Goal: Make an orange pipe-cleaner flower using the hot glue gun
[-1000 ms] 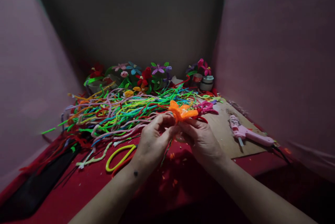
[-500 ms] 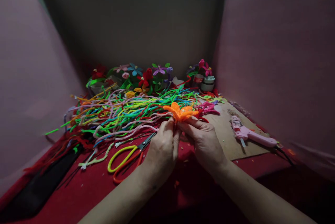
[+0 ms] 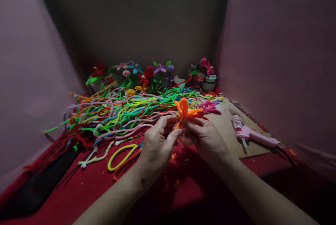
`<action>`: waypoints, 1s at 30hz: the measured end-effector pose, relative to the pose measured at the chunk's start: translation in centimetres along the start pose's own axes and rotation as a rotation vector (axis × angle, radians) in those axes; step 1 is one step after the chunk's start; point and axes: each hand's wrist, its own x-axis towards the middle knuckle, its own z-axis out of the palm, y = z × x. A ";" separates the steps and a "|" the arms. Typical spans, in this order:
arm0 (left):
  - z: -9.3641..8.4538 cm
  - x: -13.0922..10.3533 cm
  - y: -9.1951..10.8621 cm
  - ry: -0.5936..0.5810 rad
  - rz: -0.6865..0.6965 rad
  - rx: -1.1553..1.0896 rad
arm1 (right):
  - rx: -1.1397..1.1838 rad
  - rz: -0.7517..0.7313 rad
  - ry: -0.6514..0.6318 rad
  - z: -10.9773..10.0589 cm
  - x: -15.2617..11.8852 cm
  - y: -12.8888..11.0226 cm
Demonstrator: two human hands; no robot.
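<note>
An orange pipe-cleaner flower [image 3: 184, 108] is held up between both hands, above the red cloth [image 3: 168, 197]. My left hand [image 3: 160, 145] pinches at its base from the left, thumb pointing right. From the other side my right hand [image 3: 207, 140] grips the base between thumb and fingers. Some petals stand up while one points out to the right. The flower's underside is partly covered by my fingertips. Beside my left wrist lie scissors [image 3: 122, 158] with yellow and orange handles, their blades mostly hidden behind the hand.
A heap of coloured pipe cleaners [image 3: 126, 109] spreads behind my hands. A pink glue gun [image 3: 256, 136] rests on a cardboard sheet [image 3: 233, 149] at right. Finished flowers [image 3: 160, 68] and a lidded jar [image 3: 209, 82] stand at the back. A black strip [image 3: 39, 183] lies at left.
The flower has tilted and turned, so its petals now stand more upright. My left hand has opened out slightly and shifted left, its thumb now visible at the flower's base.
</note>
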 end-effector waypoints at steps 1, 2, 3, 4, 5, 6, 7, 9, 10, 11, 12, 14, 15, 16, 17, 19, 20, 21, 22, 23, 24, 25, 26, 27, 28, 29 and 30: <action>0.0 0.0 0.2 0.003 -0.034 -0.041 | -0.007 -0.006 0.004 -0.1 0.0 0.0; 0.0 0.0 0.4 0.001 -0.073 -0.085 | -0.012 -0.014 0.009 -0.2 0.0 0.1; -0.1 0.0 0.6 -0.008 -0.117 -0.129 | -0.017 -0.021 0.013 -0.3 0.1 0.1; -0.1 0.1 0.7 -0.025 -0.159 -0.167 | -0.020 -0.029 0.016 -0.3 0.1 0.1; -0.2 0.2 0.8 -0.050 -0.196 -0.197 | -0.025 -0.036 0.018 -0.4 0.1 0.1; -0.3 0.3 0.8 -0.080 -0.224 -0.223 | -0.035 -0.043 0.020 -0.4 0.1 0.1; -0.4 0.4 0.8 -0.113 -0.245 -0.251 | -0.051 -0.054 0.021 -0.3 0.1 0.1; -0.6 0.5 0.6 -0.177 -0.284 -0.346 | -0.087 -0.083 0.007 -0.2 0.0 0.0; -0.8 0.6 0.5 -0.209 -0.313 -0.411 | -0.103 -0.094 -0.002 -0.2 0.0 -0.1; -0.9 0.8 0.4 -0.242 -0.348 -0.479 | -0.117 -0.097 -0.007 -0.1 -0.1 -0.2; -1.1 0.9 0.3 -0.271 -0.380 -0.540 | -0.128 -0.092 -0.010 -0.1 -0.1 -0.2; -1.5 1.2 0.1 -0.321 -0.428 -0.621 | -0.150 -0.061 -0.017 -0.2 -0.1 -0.4; -1.7 1.3 0.0 -0.347 -0.442 -0.643 | -0.160 -0.041 -0.031 -0.3 -0.1 -0.5; -2.0 1.4 0.0 -0.373 -0.452 -0.661 | -0.163 -0.021 -0.056 -0.4 0.0 -0.6; -2.2 1.5 -0.1 -0.398 -0.461 -0.674 | -0.165 -0.007 -0.089 -0.5 0.0 -0.7; -2.5 1.6 -0.2 -0.438 -0.481 -0.689 | -0.179 0.007 -0.154 -0.7 0.2 -0.8; -2.6 1.7 -0.2 -0.451 -0.490 -0.689 | -0.197 0.012 -0.175 -0.8 0.2 -0.9; -2.7 1.6 -0.2 -0.458 -0.497 -0.689 | -0.220 0.022 -0.183 -0.8 0.2 -1.0; -2.6 1.6 -0.1 -0.456 -0.501 -0.689 | -0.243 0.030 -0.181 -0.8 0.3 -1.0; -2.5 1.5 -0.1 -0.447 -0.502 -0.690 | -0.264 0.039 -0.165 -0.8 0.2 -1.0; -2.4 1.5 -0.1 -0.427 -0.497 -0.692 | -0.276 0.041 -0.138 -0.7 0.2 -1.0; -2.2 1.4 -0.1 -0.395 -0.485 -0.692 | -0.279 0.030 -0.105 -0.6 0.1 -1.0; -1.9 1.3 0.0 -0.355 -0.469 -0.691 | -0.276 0.007 -0.072 -0.5 -0.1 -0.9; -1.7 1.2 0.0 -0.314 -0.451 -0.687 | -0.274 -0.018 -0.041 -0.4 -0.3 -0.9; -1.5 1.2 0.0 -0.286 -0.434 -0.681 | -0.272 -0.044 -0.015 -0.3 -0.5 -0.8; -1.3 1.1 -0.1 -0.268 -0.422 -0.677 | -0.267 -0.070 0.010 -0.1 -0.7 -0.8; -1.2 1.1 -0.1 -0.257 -0.413 -0.677 | -0.259 -0.100 0.034 0.0 -0.9 -0.7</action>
